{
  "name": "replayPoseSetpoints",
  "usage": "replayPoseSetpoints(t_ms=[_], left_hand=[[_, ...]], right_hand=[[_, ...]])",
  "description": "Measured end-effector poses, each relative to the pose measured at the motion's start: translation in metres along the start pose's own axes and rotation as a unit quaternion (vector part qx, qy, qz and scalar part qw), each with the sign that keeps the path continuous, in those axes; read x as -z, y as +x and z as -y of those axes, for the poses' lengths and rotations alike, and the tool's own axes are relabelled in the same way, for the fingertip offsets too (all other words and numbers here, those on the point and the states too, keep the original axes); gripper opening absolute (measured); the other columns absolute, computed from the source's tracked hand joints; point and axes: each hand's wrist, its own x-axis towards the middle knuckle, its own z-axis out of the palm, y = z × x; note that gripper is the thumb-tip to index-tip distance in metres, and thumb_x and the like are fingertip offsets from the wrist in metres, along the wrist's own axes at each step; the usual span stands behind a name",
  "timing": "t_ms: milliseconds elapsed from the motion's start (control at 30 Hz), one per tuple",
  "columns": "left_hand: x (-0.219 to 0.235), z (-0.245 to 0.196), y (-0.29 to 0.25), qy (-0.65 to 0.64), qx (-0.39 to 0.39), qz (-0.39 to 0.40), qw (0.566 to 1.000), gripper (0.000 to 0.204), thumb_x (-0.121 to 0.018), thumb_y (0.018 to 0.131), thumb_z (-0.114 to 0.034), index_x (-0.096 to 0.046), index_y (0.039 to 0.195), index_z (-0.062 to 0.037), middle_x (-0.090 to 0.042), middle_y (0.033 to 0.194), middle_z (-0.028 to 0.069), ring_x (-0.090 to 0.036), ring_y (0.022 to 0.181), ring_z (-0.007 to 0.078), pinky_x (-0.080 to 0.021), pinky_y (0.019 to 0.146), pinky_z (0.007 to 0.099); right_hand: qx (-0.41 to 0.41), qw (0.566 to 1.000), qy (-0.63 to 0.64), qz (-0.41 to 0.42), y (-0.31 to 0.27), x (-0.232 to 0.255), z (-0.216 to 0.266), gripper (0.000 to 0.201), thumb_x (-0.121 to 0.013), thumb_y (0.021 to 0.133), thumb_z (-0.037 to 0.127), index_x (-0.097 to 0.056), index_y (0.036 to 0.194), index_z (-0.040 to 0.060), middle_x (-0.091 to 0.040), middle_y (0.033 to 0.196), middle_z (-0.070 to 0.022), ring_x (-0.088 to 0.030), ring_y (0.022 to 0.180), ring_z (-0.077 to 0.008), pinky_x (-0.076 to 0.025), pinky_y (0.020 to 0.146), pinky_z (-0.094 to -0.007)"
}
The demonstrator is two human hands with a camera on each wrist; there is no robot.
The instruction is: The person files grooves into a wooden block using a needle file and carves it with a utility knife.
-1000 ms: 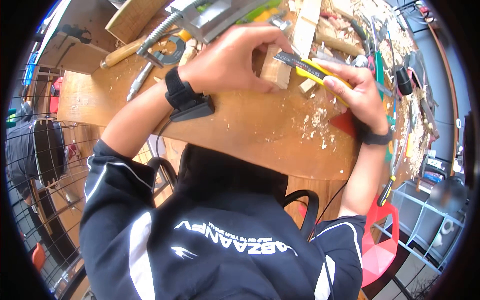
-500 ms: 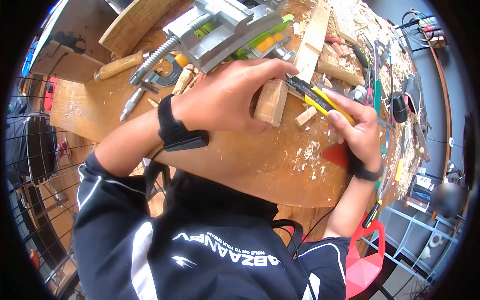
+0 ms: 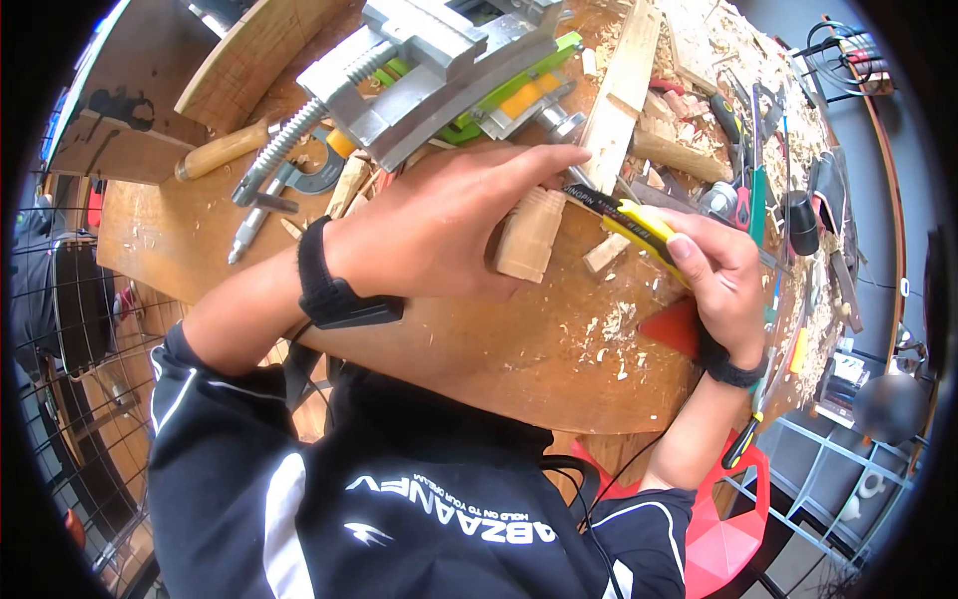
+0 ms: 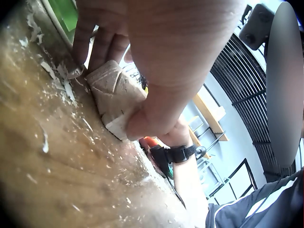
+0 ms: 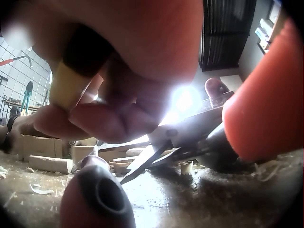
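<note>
My left hand grips a short, squared wooden block, thumb on its near side and fingers around the far side. In the left wrist view the block shows an angled, scored end, close over the tabletop. My right hand holds a yellow-and-black utility knife, the thumb laid along its handle. The knife's front end points left, right at the block's upper right edge, near my left fingertips. In the right wrist view, curled fingers fill the upper part.
Beyond my left hand stands a metal vise with a threaded screw. A wooden-handled tool and a micrometer lie at left. Wood strips, shavings, a small offcut and several tools lie at right.
The head view has tilted, so table and hands appear lower. Both hands keep hold of the block and knife; the knife has rolled slightly in my right hand, its thumb now further over the handle.
</note>
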Motion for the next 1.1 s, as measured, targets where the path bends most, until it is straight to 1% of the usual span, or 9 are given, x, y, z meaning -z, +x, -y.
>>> replayPoseSetpoints(t_ms=[100,133,367,467,533,633,800,1033,1100], left_hand=[[0.004,-0.003,0.0,0.013,-0.001,0.007,1.0,0.102,-0.088,0.062,-0.008,-0.043,0.154,-0.0116,-0.066,0.125,0.0165,-0.065,0.118,0.0339,-0.052,0.102,0.0412],[0.005,-0.004,0.001,0.019,0.0,0.011,1.0,0.102,-0.088,0.062,-0.008,-0.043,0.153,-0.0118,-0.066,0.125,0.0163,-0.065,0.117,0.0337,-0.052,0.101,0.0412],[0.005,-0.006,0.001,0.023,0.011,0.018,1.0,0.1,-0.088,0.062,-0.008,-0.045,0.151,-0.0109,-0.065,0.122,0.0155,-0.064,0.116,0.0343,-0.052,0.1,0.0413],[0.006,-0.006,0.002,0.044,0.011,0.029,0.999,0.092,-0.088,0.061,-0.007,-0.049,0.145,-0.0083,-0.064,0.122,0.015,-0.064,0.115,0.0341,-0.052,0.098,0.0403],[0.005,-0.004,0.0,0.028,-0.016,-0.008,0.999,0.081,-0.088,0.06,-0.006,-0.052,0.133,-0.0061,-0.063,0.12,0.0143,-0.064,0.113,0.0344,-0.053,0.096,0.0396],[0.009,-0.006,0.001,0.003,0.001,0.005,1.0,0.074,-0.088,0.058,-0.006,-0.053,0.123,-0.0055,-0.062,0.118,0.0139,-0.062,0.112,0.035,-0.052,0.094,0.0393],[0.005,0.0,0.001,0.023,-0.027,-0.028,0.999,0.074,-0.087,0.057,-0.006,-0.053,0.121,-0.0054,-0.062,0.115,0.0143,-0.062,0.109,0.0354,-0.052,0.093,0.0399],[0.004,0.0,0.001,0.042,-0.034,-0.032,0.998,0.07,-0.086,0.057,-0.007,-0.057,0.12,-0.004,-0.063,0.111,0.0153,-0.063,0.105,0.0361,-0.053,0.091,0.0408],[0.007,-0.003,0.002,0.047,-0.034,-0.025,0.998,0.07,-0.086,0.056,-0.006,-0.058,0.12,-0.0039,-0.064,0.11,0.0155,-0.063,0.105,0.0362,-0.053,0.09,0.0408]], right_hand=[[0.036,0.999,-0.037,-0.006,0.002,-0.003,-0.002,0.028,-0.068,0.098,0.017,-0.074,0.12,0.0001,-0.063,0.077,-0.0086,-0.058,0.068,-0.0145,-0.045,0.065,-0.0297],[0.036,0.999,-0.037,-0.006,0.003,-0.003,-0.001,0.028,-0.068,0.098,0.017,-0.074,0.12,0.0001,-0.063,0.077,-0.0086,-0.058,0.068,-0.0145,-0.045,0.065,-0.0297],[0.068,0.997,-0.041,0.002,0.004,-0.004,-0.001,0.028,-0.069,0.096,0.014,-0.074,0.119,-0.0009,-0.065,0.08,-0.0085,-0.06,0.069,-0.0147,-0.046,0.065,-0.029],[0.07,0.997,-0.039,-0.001,0.005,-0.005,0.0,0.029,-0.069,0.096,0.014,-0.074,0.12,-0.0015,-0.065,0.08,-0.0087,-0.06,0.07,-0.0148,-0.046,0.066,-0.0288],[0.07,0.997,-0.04,0.001,0.004,-0.005,0.0,0.029,-0.069,0.096,0.014,-0.074,0.12,-0.0017,-0.066,0.08,-0.009,-0.06,0.07,-0.0149,-0.046,0.066,-0.0287],[0.045,0.998,-0.032,0.001,0.0,-0.003,0.002,0.029,-0.068,0.097,0.015,-0.074,0.12,-0.0017,-0.067,0.081,-0.0074,-0.062,0.07,-0.0142,-0.047,0.066,-0.0275],[0.028,0.999,0.011,-0.037,-0.003,-0.007,-0.004,0.032,-0.064,0.101,0.018,-0.072,0.124,-0.0031,-0.077,0.102,-0.011,-0.068,0.077,-0.0116,-0.054,0.073,-0.026],[-0.007,0.999,0.039,0.002,-0.003,-0.007,0.008,0.036,-0.065,0.1,0.017,-0.069,0.13,-0.003,-0.078,0.107,-0.0128,-0.072,0.088,-0.013,-0.055,0.08,-0.0256],[-0.072,0.996,0.047,0.026,-0.003,-0.006,0.013,0.039,-0.07,0.097,0.015,-0.068,0.131,-0.0016,-0.078,0.11,-0.014,-0.073,0.093,-0.0143,-0.055,0.083,-0.0259]])
